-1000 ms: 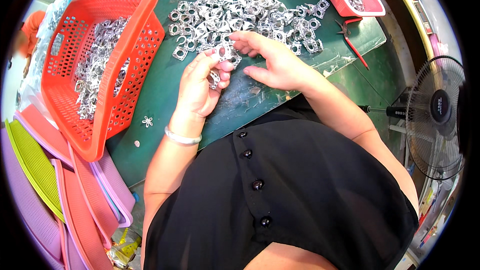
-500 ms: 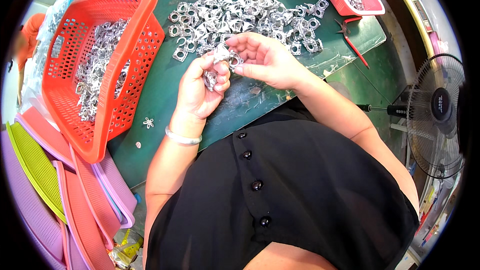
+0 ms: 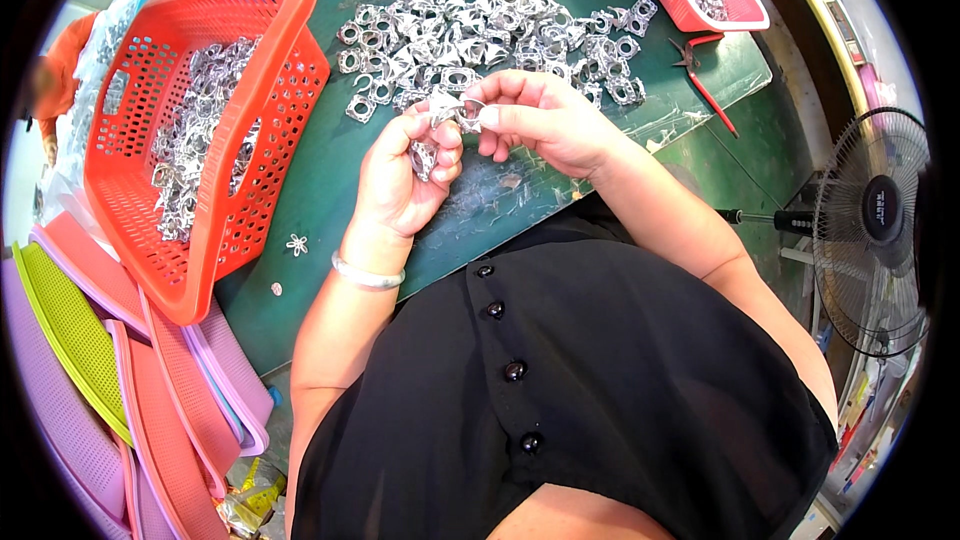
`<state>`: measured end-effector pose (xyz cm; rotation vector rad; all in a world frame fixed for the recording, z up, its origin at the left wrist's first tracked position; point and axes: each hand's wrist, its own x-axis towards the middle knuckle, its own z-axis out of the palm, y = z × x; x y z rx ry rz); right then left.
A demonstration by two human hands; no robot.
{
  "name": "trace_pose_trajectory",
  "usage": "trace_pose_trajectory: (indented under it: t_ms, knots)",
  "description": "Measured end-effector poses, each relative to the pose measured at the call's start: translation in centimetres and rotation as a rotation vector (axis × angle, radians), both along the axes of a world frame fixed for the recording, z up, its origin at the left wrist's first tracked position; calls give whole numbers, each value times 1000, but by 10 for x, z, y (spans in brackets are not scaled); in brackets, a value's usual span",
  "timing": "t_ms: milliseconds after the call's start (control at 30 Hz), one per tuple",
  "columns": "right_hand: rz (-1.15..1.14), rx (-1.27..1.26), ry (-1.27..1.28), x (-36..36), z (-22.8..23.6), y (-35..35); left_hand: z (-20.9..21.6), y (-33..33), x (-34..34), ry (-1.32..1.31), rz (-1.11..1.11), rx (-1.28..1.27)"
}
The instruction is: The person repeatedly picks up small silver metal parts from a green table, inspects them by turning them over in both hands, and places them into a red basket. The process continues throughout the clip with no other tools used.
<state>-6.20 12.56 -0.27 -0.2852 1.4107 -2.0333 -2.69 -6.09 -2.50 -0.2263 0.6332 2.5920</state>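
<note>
My left hand [image 3: 402, 172] is closed round silvery cast metal parts. One metal part [image 3: 423, 158] rests against its curled fingers, and another, a shiny metal piece [image 3: 443, 107], sticks up between thumb and forefinger. From the right, my right hand [image 3: 545, 123] pinches the ring-shaped end [image 3: 468, 117] of that upper piece between thumb and fingers. Whether the ring is a separate part cannot be made out. Just beyond both hands spreads a heap of similar metal parts [image 3: 470, 25] on the green table [image 3: 310, 180].
On the left stands a tilted red basket [image 3: 255, 155] with metal parts inside. A pink tray [image 3: 742, 15] of parts sits far right, near red-handled pliers [image 3: 705, 90]. Stacked plastic baskets [image 3: 75, 340] lie lower left, a fan [image 3: 880, 215] stands right, and another person [image 3: 65, 75] is far left.
My right hand has turned and shifted slightly, its thumb now pressing the ring-shaped end and its fingers curled beneath. My left hand has barely moved. The person far left has shifted a little.
</note>
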Motion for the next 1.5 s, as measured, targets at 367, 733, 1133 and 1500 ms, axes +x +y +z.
trace_pose_trajectory:
  t_ms: [367, 733, 1133, 1500]
  knots:
    - [-34, -23, -85, -1, 0, -1, -1, 0, -1, -10, -14, 40]
    - [-34, 108, 77, 0, 7, -2, -5, -3, -2, -99, -69, 144]
    - [-59, 225, 160, -1, 19, -4, 1, 3, 1, 14, -6, -13]
    - [-34, 255, 185, -4, 16, 0, 3, 5, 4, 31, 32, -83]
